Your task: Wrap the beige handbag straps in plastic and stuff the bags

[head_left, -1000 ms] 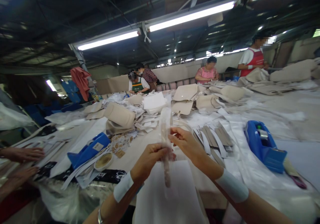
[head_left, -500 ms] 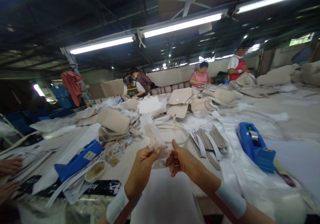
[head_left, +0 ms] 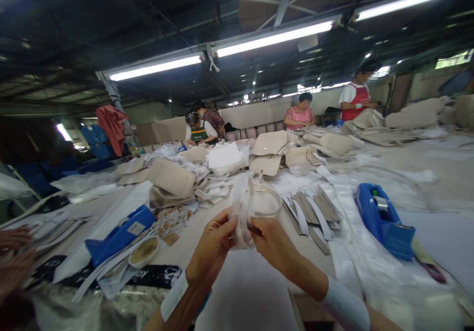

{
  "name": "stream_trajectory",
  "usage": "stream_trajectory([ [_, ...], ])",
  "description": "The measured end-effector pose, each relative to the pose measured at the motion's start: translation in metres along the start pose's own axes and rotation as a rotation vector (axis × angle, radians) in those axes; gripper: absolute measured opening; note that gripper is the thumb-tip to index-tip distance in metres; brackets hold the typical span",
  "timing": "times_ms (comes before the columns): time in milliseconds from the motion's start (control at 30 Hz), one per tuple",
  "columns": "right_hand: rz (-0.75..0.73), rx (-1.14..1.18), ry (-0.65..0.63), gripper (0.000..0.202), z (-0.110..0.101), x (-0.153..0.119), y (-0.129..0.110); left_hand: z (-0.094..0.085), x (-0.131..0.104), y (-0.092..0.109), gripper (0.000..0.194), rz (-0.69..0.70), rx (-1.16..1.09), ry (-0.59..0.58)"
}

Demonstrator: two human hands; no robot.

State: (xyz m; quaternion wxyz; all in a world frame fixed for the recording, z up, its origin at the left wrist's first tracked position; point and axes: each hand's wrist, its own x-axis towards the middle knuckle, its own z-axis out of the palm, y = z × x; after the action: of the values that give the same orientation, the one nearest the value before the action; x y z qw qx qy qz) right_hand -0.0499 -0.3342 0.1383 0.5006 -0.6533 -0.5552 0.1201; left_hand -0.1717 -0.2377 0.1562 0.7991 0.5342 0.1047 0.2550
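**A Soft, Film-Wrapped Strip Between Our Two Hands**

Taking the white sheet [head_left: 244, 294] in front of us as the landmark, we have the plastic-wrapped strip [head_left: 243, 232] just past its far edge, bent into a curve and upright between our hands. Our left hand [head_left: 211, 244] closes narrowly on the near side of the wrap, thumb against fingers. Our right hand [head_left: 276, 242] has its fingers curled in against the other side; its fingertips are hidden, so we cannot tell whether they pinch the strip or only press on it.

We judge the piece light and limp, the strip inside bendy rather than stiff, with little in it to break. The clear film looks slippery and baggy, so it could slide over what it covers or crease. We would hold it firmly through the film, on the body of the strip, rather than by a loose edge; fingertips should do, with no need of a full fist.

Beyond the sheet and slightly right lies a pale loop [head_left: 277, 203], with grey and white strips [head_left: 314, 212] farther right. A blue dispenser [head_left: 385, 225] stands well right of the sheet; another blue dispenser [head_left: 118, 237] and a tape roll [head_left: 144, 252] lie to its left.
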Motion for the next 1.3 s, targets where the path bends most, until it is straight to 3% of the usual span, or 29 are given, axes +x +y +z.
stream_trajectory([
  [100,-0.163,-0.184,0.047,0.02,-0.001,0.0,0.003,-0.004,0.002,-0.003,0.018,-0.019,-0.044,0.019],
  [233,-0.224,-0.325,0.059,0.022,0.0,0.001,0.004,-0.006,0.003,-0.005,0.021,-0.045,-0.059,0.014],
  [633,-0.408,-0.419,0.091,0.023,0.004,-0.001,0.009,-0.008,-0.003,-0.005,0.026,-0.162,-0.108,-0.067],
  [767,-0.252,-0.174,0.237,0.023,0.007,-0.003,0.009,-0.009,-0.002,-0.012,0.027,-0.044,-0.067,-0.06],
  [867,-0.112,-0.048,0.403,0.007,0.011,-0.008,0.002,-0.009,-0.002,-0.017,0.023,0.142,0.035,0.052],
  [900,-0.078,-0.02,0.415,0.003,0.013,-0.01,-0.001,-0.009,-0.002,-0.019,0.023,0.184,0.079,0.092],
  [1067,0.129,0.188,0.275,0.022,0.027,-0.01,-0.003,-0.004,-0.002,-0.035,0.027,0.311,0.339,0.161],
  [1300,0.173,0.365,0.328,0.031,0.035,-0.002,0.01,0.006,0.003,-0.064,0.026,0.353,0.576,0.409],
])
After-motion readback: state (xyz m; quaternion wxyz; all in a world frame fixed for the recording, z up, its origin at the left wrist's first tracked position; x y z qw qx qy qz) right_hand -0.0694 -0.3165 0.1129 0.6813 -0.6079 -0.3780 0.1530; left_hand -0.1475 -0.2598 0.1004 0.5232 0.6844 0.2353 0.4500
